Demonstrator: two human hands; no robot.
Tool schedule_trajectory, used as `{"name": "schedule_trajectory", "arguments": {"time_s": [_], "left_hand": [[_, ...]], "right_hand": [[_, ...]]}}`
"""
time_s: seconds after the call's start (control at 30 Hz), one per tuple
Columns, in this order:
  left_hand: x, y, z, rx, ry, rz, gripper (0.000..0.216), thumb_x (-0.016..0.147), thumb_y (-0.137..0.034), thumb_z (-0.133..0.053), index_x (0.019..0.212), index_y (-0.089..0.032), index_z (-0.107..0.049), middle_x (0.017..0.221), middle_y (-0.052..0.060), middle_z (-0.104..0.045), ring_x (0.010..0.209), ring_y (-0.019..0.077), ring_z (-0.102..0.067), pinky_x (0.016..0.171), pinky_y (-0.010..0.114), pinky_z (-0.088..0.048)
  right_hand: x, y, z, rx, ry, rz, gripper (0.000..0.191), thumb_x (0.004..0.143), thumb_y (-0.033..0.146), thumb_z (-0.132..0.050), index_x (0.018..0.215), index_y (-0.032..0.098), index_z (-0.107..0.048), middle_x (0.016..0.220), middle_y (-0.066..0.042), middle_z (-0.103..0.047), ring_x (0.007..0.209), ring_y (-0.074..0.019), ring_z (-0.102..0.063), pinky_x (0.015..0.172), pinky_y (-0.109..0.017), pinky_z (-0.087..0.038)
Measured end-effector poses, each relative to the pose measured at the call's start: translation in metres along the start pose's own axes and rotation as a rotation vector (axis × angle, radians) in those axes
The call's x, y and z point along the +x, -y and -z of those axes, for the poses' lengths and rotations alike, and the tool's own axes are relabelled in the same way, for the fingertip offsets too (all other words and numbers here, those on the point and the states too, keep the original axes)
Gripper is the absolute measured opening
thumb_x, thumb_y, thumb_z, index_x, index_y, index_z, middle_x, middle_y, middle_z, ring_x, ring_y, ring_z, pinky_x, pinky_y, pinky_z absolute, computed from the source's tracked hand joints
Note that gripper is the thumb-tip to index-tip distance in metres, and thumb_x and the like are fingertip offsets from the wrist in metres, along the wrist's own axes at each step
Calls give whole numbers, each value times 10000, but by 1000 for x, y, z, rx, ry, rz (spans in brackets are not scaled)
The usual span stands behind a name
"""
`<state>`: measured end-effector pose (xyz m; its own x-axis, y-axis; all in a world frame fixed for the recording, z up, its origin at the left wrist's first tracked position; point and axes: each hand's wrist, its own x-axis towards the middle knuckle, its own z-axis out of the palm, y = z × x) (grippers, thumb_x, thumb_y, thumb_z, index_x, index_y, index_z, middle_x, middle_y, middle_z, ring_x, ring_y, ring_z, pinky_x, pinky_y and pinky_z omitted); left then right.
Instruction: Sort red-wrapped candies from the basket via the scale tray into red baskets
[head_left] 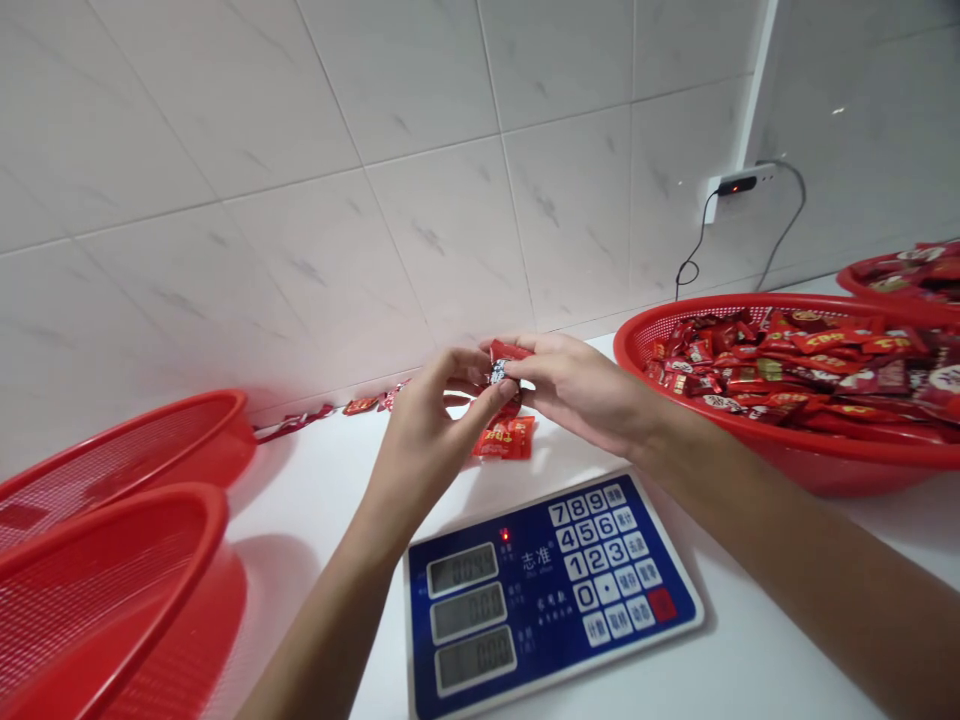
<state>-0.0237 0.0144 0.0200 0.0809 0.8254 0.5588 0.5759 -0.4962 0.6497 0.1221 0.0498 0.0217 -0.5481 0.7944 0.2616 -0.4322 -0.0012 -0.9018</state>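
currently left hand [431, 415] and right hand [585, 388] are pinching a red snack packet [499, 372]. blue scale panel [544, 590] is sitting nearer camera.

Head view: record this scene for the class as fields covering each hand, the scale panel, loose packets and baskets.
Left hand: fingers on a red wrapped packet
Right hand: fingers on the same packet
Scale panel: blue; keypad right, three displays left, red light lit
Loose packets: one below the hands in view, others near the wall
Right baskets: two, red, holding many packets
Left baskets: two, red
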Motion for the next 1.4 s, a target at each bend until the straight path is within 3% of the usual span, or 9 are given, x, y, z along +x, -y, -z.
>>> {"name": "schedule_trajectory", "arguments": {"time_s": [0.13,0.3,0.4,0.63,0.83,0.93,1.13,1.23,1.4], "left_hand": [[1,2,0,-20,-30,-31,132,815,-247,-686,875,-196,-580,923,8,-657,815,141,-659,740,266,-542],[-1,-4,1,-63,-18,37,119,830,-235,-642,853,-189,-535,799,0,-656,706,152,-683,676,281,-548],[-1,-5,2,-12,-17,59,104,809,-191,-646,838,-188,-546,792,7,-679,731,162,-686,667,274,-538],[2,3,7,-81,16,60,186,788,-282,-716,864,-191,-573,821,10,-692,783,174,-689,721,291,-549],[6,13,14,-385,141,359,533,843,-660,-541,873,-144,-671,754,90,-714,716,216,-690,669,336,-572],[7,15,14,-450,199,403,466,827,-597,-621,868,-139,-695,804,97,-727,734,196,-686,696,305,-564],[10,20,15,-416,114,289,301,698,-352,-817,898,-175,-677,860,58,-736,802,190,-703,731,294,-561],[10,22,15,-375,107,261,289,659,-316,-829,853,-173,-671,836,51,-739,806,204,-710,748,320,-573],[10,24,15,-332,120,260,240,674,-295,-802,831,-162,-679,837,59,-752,784,196,-718,744,312,-571]], "right_hand": [[2,-9,3,-199,-171,96,491,829,34,-535,1288,195,-469,1392,-112,-496,1125,-158,-555,889,-289,-472],[5,-7,17,-610,-15,147,134,828,260,-661,896,145,-667,911,-76,-708,844,-178,-644,791,-309,-492],[6,-5,23,-722,-73,195,148,794,282,-693,723,157,-662,738,-34,-689,719,-148,-622,706,-276,-469],[11,-7,30,-517,-20,134,169,741,267,-759,684,152,-649,660,-1,-647,630,-109,-592,636,-246,-457],[13,-8,26,-346,-44,225,132,714,264,-788,778,186,-704,770,4,-701,739,-122,-634,718,-260,-494],[10,-4,26,-402,-36,219,136,701,239,-795,800,193,-712,755,11,-689,719,-124,-629,714,-273,-512],[6,2,32,-333,157,-33,270,730,144,-774,989,164,-700,889,-33,-717,872,-136,-669,831,-268,-525],[8,-2,32,-331,79,-26,111,800,60,-674,863,148,-697,803,-28,-715,787,-114,-668,769,-235,-532],[12,-6,32,-366,15,-60,140,779,-2,-670,790,136,-690,761,-19,-710,716,-91,-657,720,-210,-530]]}}
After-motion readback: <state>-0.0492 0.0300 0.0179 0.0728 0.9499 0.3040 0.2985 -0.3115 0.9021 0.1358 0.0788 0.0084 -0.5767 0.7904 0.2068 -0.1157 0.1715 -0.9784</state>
